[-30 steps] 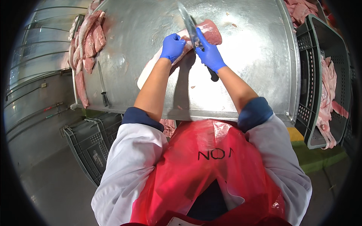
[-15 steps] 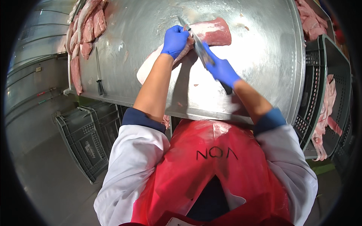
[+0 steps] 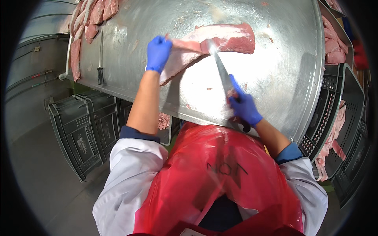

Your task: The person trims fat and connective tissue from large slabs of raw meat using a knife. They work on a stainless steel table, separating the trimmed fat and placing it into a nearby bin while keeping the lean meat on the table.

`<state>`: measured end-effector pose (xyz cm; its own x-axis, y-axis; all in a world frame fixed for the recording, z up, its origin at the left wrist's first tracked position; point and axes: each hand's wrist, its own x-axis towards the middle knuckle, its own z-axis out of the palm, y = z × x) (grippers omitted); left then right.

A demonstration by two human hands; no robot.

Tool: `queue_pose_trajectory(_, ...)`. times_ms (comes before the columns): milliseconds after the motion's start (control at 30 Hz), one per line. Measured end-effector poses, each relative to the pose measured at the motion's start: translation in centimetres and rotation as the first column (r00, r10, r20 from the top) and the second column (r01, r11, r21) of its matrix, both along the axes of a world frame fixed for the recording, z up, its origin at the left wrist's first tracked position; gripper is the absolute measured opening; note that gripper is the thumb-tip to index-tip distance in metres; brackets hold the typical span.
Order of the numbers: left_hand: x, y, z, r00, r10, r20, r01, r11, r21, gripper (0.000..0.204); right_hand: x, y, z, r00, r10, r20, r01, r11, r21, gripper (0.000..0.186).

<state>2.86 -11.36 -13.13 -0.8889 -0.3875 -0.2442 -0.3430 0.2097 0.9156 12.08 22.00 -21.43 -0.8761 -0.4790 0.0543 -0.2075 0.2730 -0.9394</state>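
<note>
A long piece of meat [image 3: 236,41], red at its right end with white fat along it, lies on the steel table [image 3: 141,63]. My left hand [image 3: 159,54], in a blue glove, is closed on a pale flap [image 3: 179,54] at the meat's left end, pulling it out from the piece. My right hand [image 3: 242,103], also gloved, grips a long knife [image 3: 221,70] by its dark handle, its blurred tip at the middle of the meat.
Meat pieces [image 3: 98,11] and a sharpening steel [image 3: 100,55] lie at the table's left. Dark crates stand at lower left [image 3: 84,137] and right [image 3: 348,129], the latter holding pale trimmings [image 3: 330,139]. More meat [image 3: 332,43] sits at upper right.
My left hand has moved left, drawing the flap with it. My right hand and knife have moved down and right, toward me.
</note>
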Motion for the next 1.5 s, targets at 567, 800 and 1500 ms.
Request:
queue_pose_trajectory(567,3.1,13.1,-2.3,0.958,-0.199,-0.209,0.02,0.769,-0.639,0.026,-0.9,-6.5,-3.7,0.856,0.119,0.503,-0.096,0.993,-0.071,0.068)
queue_pose_trajectory(800,2.1,14.5,0.8,0.99,-0.06,-0.127,-0.014,0.854,-0.52,0.026,-4.4,-13.0,2.8,0.857,0.048,0.514,-0.081,0.996,0.043,0.071)
queue_pose_trajectory(1500,2.1,15.7,6.1,0.916,-0.11,-0.387,-0.06,0.913,-0.402,0.039,4.3,-19.6,0.9,0.896,0.111,0.429,-0.119,0.993,-0.008,0.08)
